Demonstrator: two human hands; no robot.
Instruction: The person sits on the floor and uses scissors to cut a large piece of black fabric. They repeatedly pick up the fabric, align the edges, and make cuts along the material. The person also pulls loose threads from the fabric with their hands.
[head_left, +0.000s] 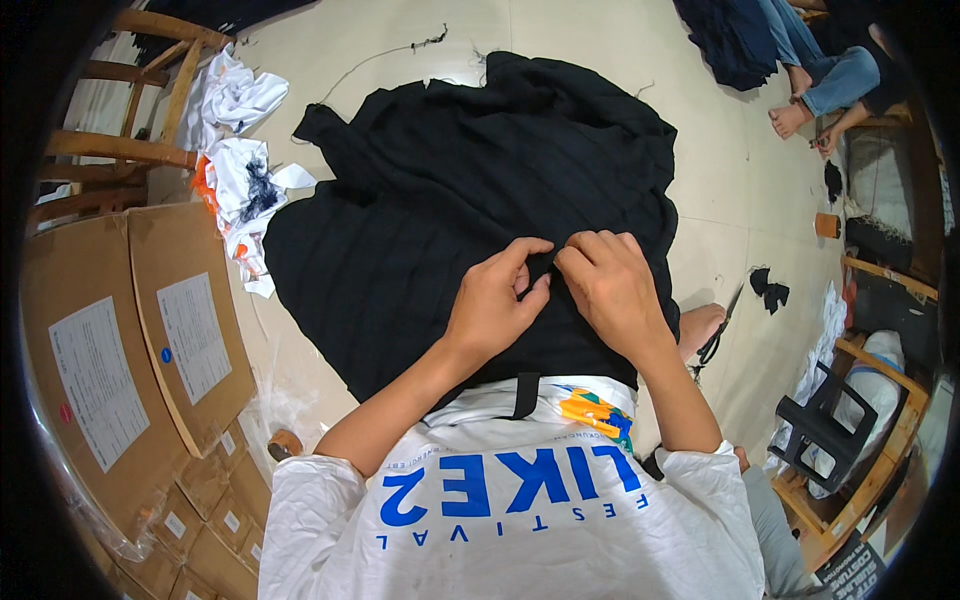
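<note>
Closest to me, a big sheet of black fabric (470, 190) lies over my lap and spreads out across the pale floor (620, 40) ahead. I judge I am partway through working on one small spot of it, picking or pinching at the cloth near its close edge, not folding or shifting the whole piece. What comes next seems to call for a fine, steady pinch with both hands close together, so the bit I have gathered does not slip back into the folds.

My left hand (493, 300) is curled, thumb and forefinger closed on a small ridge of the black fabric, the other fingers tucked. My right hand (610, 285) sits just beside it, nearly touching, fingertips bent down and nipping the same ridge; whether anything small lies between them I cannot tell.

To my left, flat cardboard boxes (130, 340) lean near the cloth. Beyond them lies a heap of white garments (240, 180) by a wooden chair (130, 130). Far off at the right, another person's bare feet (795, 115) rest on the floor.
</note>
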